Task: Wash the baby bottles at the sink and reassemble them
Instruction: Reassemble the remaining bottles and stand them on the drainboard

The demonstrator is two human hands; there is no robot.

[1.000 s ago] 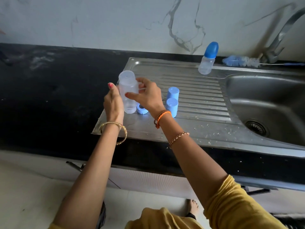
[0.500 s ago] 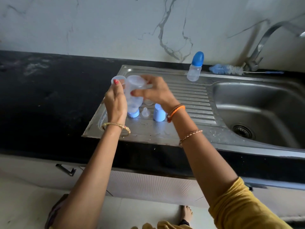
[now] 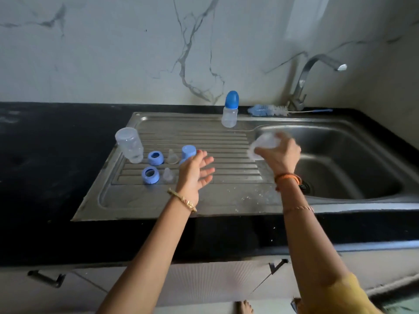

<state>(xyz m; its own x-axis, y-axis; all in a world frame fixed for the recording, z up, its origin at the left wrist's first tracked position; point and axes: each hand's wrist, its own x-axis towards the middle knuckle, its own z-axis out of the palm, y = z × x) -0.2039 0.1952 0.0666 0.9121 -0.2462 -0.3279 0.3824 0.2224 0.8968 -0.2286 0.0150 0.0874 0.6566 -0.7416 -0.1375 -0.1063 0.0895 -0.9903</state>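
Head view: task looks early-to-mid. One capped bottle (image 3: 230, 109) assembled, upright at back edge of drainboard (image 3: 226, 200). Second bottle body (image 3: 129, 145), two blue rings (image 3: 155, 157), two teats (image 3: 172, 157) and a cap (image 3: 188, 152) lie apart near left end; reassembly left. Right hand (image 3: 280, 152) grips a blurred clear bottle (image 3: 263, 143) over basin's left rim. Left hand (image 3: 196, 172): fingers spread, holding nothing.
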